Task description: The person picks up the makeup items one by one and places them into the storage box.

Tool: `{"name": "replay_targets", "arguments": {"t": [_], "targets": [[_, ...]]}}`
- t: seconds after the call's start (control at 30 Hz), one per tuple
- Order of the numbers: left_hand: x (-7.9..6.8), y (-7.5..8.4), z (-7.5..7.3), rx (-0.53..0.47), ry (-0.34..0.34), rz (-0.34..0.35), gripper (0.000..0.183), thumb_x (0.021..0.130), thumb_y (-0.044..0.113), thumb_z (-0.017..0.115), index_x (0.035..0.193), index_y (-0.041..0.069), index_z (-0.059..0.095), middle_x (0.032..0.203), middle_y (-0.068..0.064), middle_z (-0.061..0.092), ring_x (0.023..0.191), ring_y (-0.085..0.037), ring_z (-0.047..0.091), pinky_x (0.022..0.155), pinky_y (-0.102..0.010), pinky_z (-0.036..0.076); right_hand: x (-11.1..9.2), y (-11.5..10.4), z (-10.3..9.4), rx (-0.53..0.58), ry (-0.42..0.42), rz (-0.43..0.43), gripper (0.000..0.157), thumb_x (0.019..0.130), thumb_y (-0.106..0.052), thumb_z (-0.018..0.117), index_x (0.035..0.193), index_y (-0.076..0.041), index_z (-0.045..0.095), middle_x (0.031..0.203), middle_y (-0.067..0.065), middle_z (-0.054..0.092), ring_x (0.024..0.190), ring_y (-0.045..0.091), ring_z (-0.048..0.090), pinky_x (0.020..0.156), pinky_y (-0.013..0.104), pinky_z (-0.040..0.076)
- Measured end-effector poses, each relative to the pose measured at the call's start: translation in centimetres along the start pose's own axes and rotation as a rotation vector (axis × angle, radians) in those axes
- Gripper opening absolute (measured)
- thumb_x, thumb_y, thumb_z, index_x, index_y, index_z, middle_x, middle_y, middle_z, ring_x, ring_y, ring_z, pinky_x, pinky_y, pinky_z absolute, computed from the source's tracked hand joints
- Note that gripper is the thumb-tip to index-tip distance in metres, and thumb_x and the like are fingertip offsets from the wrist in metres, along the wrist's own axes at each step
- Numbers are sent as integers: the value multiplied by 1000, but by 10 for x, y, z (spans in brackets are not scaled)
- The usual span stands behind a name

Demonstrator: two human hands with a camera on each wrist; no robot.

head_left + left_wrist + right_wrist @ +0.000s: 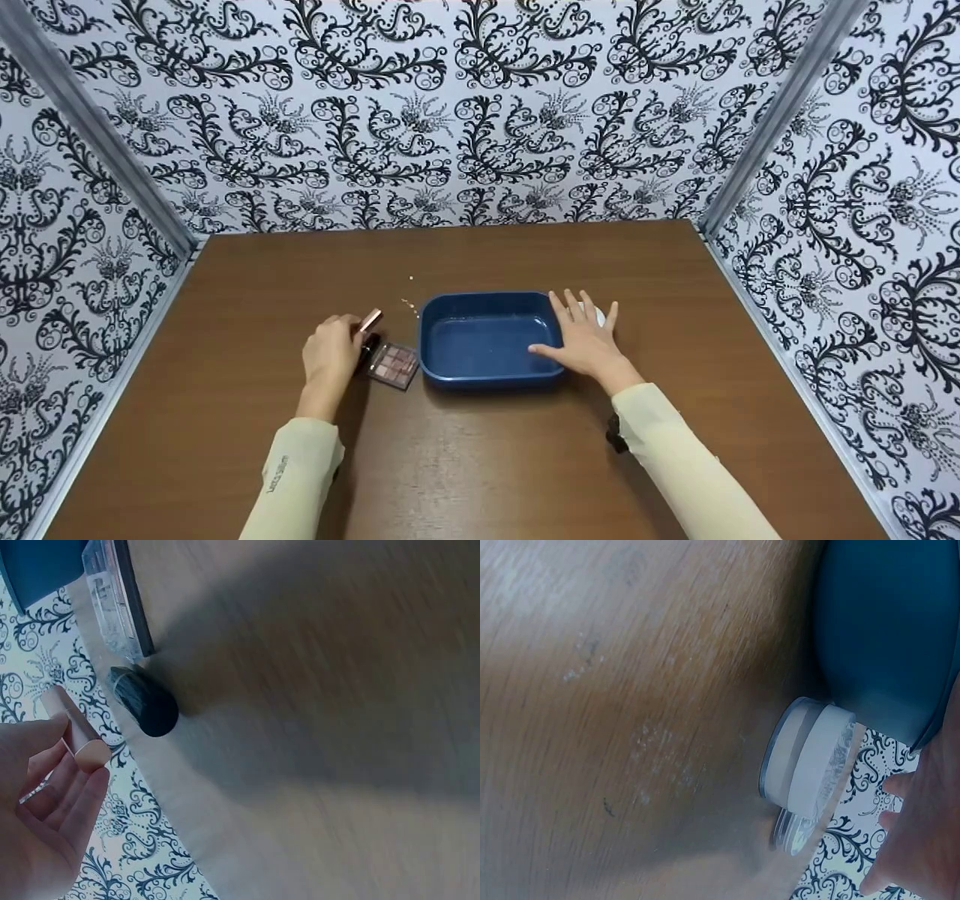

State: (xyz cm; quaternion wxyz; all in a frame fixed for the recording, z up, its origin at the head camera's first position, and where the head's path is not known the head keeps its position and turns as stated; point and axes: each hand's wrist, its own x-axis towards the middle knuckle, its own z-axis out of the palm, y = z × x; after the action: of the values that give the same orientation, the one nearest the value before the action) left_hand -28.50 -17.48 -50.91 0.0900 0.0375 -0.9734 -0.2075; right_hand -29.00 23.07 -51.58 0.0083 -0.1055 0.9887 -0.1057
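My left hand point(330, 349) pinches a slim rose-gold lipstick tube point(371, 321) between thumb and fingers, raised off the table in the left wrist view. Just below it lies a black-capped cylinder point(150, 705), its kind unclear. Beside that is an eyeshadow palette point(393, 365) with several pinkish pans and a clear lid. A deep blue rectangular tray point(491, 382) sits right of the palette. Fingers spread, my right hand point(589, 341) is over the tray's right rim; contact cannot be told. Partly behind its fingers is a round white jar point(814, 757).
The brown wooden table point(465, 465) carries small pale bits point(409, 304) left of the tray. Patterned walls point(465, 112) close off the back and both sides, with grey metal posts point(780, 120) at the corners.
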Motion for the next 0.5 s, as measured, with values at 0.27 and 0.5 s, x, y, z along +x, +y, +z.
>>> {"name": "replay_targets", "arguments": {"t": [0.27, 0.5], "targets": [[0, 14, -2, -12, 34, 34, 25, 92, 17, 68, 116, 9, 73, 115, -15, 72, 95, -45, 70, 78, -57, 55, 0, 0, -1, 0, -4, 1, 108, 81, -77, 58, 162, -19, 15, 166, 17, 21, 154, 42, 10, 112, 78, -5], [0, 28, -5, -23, 54, 75, 25, 92, 16, 69, 115, 9, 73, 111, -13, 73, 92, -44, 71, 76, -56, 56, 1, 2, 1, 8, -11, 5, 108, 82, -76, 58, 162, -20, 12, 166, 17, 20, 155, 41, 8, 112, 77, -9]]}}
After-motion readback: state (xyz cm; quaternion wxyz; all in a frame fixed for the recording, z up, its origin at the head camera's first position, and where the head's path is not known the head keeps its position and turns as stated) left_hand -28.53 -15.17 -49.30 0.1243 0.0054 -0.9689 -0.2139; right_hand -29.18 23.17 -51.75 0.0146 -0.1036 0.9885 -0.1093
